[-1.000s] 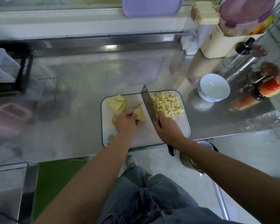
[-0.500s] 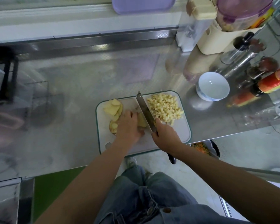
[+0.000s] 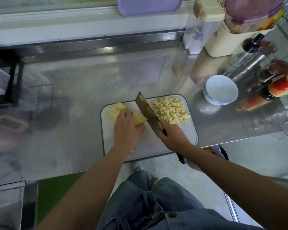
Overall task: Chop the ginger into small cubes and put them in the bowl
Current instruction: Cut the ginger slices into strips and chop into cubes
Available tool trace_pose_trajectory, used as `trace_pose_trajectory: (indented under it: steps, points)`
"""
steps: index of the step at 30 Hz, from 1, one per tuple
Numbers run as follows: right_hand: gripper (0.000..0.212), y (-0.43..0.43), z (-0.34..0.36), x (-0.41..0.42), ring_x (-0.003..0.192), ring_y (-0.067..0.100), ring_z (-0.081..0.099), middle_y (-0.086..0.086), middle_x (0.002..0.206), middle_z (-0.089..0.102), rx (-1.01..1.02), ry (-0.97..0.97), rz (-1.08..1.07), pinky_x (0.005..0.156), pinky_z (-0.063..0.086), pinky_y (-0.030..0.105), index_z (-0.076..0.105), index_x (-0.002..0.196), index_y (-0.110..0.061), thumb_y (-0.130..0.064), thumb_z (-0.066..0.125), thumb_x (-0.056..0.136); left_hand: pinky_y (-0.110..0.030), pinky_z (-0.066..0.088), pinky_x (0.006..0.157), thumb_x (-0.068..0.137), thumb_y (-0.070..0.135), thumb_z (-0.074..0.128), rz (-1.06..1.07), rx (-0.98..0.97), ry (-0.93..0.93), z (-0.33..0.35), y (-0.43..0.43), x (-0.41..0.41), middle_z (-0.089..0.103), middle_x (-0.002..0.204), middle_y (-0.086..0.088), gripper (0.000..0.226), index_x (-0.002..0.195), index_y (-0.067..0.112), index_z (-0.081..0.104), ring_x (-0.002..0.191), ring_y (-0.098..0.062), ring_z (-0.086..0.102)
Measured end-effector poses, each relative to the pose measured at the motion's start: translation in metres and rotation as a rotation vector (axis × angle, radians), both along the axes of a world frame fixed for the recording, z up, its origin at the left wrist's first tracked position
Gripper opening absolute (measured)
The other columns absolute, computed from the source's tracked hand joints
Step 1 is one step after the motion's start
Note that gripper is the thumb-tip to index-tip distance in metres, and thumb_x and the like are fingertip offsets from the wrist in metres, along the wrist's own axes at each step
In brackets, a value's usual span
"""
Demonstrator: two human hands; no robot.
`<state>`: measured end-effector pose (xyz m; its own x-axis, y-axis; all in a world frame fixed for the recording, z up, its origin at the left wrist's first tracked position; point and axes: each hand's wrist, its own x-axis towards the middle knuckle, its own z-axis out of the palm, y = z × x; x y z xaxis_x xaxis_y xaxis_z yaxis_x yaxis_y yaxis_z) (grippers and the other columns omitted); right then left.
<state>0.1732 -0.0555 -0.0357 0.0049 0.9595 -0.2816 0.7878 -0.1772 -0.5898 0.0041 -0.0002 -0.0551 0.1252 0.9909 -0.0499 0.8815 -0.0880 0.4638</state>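
Ginger piece [image 3: 140, 120]: a pale yellow flat wedge, pinned to the board [image 3: 150, 146] under the curled fingers of the left hand [image 3: 126, 130]. The grip is narrow and closed over the piece from above. Only the right end of the piece is seen past the fingertips.

Just right of that grip the knife [image 3: 147, 112] is held, its broad side turned up toward the camera and its tip pointed away and leftward. The handle is wrapped tight by the right hand [image 3: 171, 135], with one finger reaching onto the blade heel. The black handle end is seen under the wrist, past the near board edge. Whether the cutting edge meets the board cannot be told. Small ginger scraps are stuck to the blade.

Beyond the knife hand, a heap of cubes [image 3: 170, 112] is piled on the far right part of the board, close against the blade's right side. Beyond the left hand, a few slices [image 3: 116, 109] are stacked at the far left corner, partly covered by the knuckles.

Bowl [image 3: 220, 90]: white, with a blue pattern outside. It is set on the metal counter [image 3: 73, 105] off the board, right of and beyond the knife hand, near the cube heap but apart from it.

Further right of the bowl, a red-labelled bottle [image 3: 286, 85] is seen among other bottles.
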Motion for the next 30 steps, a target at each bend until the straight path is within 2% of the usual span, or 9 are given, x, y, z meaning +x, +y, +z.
trace_pose_trajectory:
  steps: [3, 9, 12, 16, 20, 26, 30]
  points:
    - [0.011, 0.001, -0.004, -0.002, 0.051, 0.017, 0.044, -0.002, 0.058, 0.046, -0.033, 0.011, 0.011, 0.052, 0.032, 0.029, 0.044, 0.085, -0.015, -0.019, 0.050, 0.093, -0.029, 0.039, 0.076, 0.077, 0.037, 0.072, 0.065, 0.014, -0.012, 0.004, 0.001, -0.006, 0.052, 0.110, -0.010, 0.054, 0.119, 0.008, 0.055, 0.095, -0.025, 0.053]
    - [0.007, -0.004, -0.008, 0.014, 0.052, 0.021, 0.045, 0.002, 0.057, 0.045, -0.042, -0.021, -0.189, 0.048, 0.031, 0.030, 0.043, 0.091, -0.015, -0.017, 0.049, 0.092, -0.034, 0.045, 0.074, 0.079, 0.045, 0.068, -0.048, -0.052, 0.063, 0.002, -0.004, 0.005, 0.051, 0.110, -0.006, 0.049, 0.114, 0.013, 0.056, 0.098, -0.023, 0.053]
    - [0.015, -0.006, -0.004, 0.016, 0.051, 0.023, 0.045, 0.002, 0.056, 0.044, -0.005, -0.051, -0.117, 0.045, 0.026, 0.030, 0.042, 0.084, -0.014, -0.022, 0.050, 0.094, -0.032, 0.044, 0.073, 0.082, 0.043, 0.065, -0.141, -0.056, 0.147, 0.000, -0.005, 0.019, 0.052, 0.113, -0.007, 0.047, 0.116, 0.012, 0.056, 0.102, -0.024, 0.053]
    - [0.018, -0.004, -0.002, 0.011, 0.056, 0.022, 0.048, 0.003, 0.063, 0.049, 0.006, -0.107, -0.044, 0.048, 0.030, 0.029, 0.043, 0.084, -0.017, -0.030, 0.046, 0.097, -0.030, 0.045, 0.077, 0.083, 0.036, 0.065, -0.209, -0.054, 0.227, -0.003, -0.003, 0.034, 0.049, 0.115, -0.007, 0.042, 0.117, 0.013, 0.053, 0.105, -0.022, 0.051]
    - [0.016, -0.004, -0.002, 0.007, 0.058, 0.022, 0.049, 0.003, 0.065, 0.049, 0.010, -0.139, -0.019, 0.052, 0.041, 0.033, 0.046, 0.087, -0.017, -0.029, 0.044, 0.097, -0.031, 0.045, 0.077, 0.083, 0.029, 0.068, -0.152, -0.098, 0.143, -0.006, -0.004, 0.031, 0.049, 0.114, -0.009, 0.042, 0.120, 0.014, 0.052, 0.102, -0.025, 0.053]
    - [0.017, -0.002, 0.000, 0.012, 0.054, 0.025, 0.045, 0.004, 0.060, 0.046, 0.034, -0.120, -0.080, 0.046, 0.024, 0.029, 0.041, 0.082, -0.015, -0.024, 0.047, 0.094, -0.034, 0.044, 0.083, 0.080, 0.027, 0.071, -0.110, -0.125, 0.038, -0.007, -0.005, 0.024, 0.052, 0.110, -0.012, 0.043, 0.117, 0.012, 0.055, 0.100, -0.028, 0.053]
    - [0.014, -0.003, -0.002, 0.011, 0.058, 0.023, 0.046, 0.002, 0.063, 0.046, -0.021, -0.175, -0.010, 0.048, 0.029, 0.027, 0.041, 0.083, -0.018, -0.024, 0.047, 0.094, -0.034, 0.046, 0.083, 0.082, 0.023, 0.071, -0.140, -0.121, 0.008, -0.006, -0.003, 0.023, 0.051, 0.110, -0.010, 0.039, 0.118, 0.014, 0.057, 0.099, -0.027, 0.054]
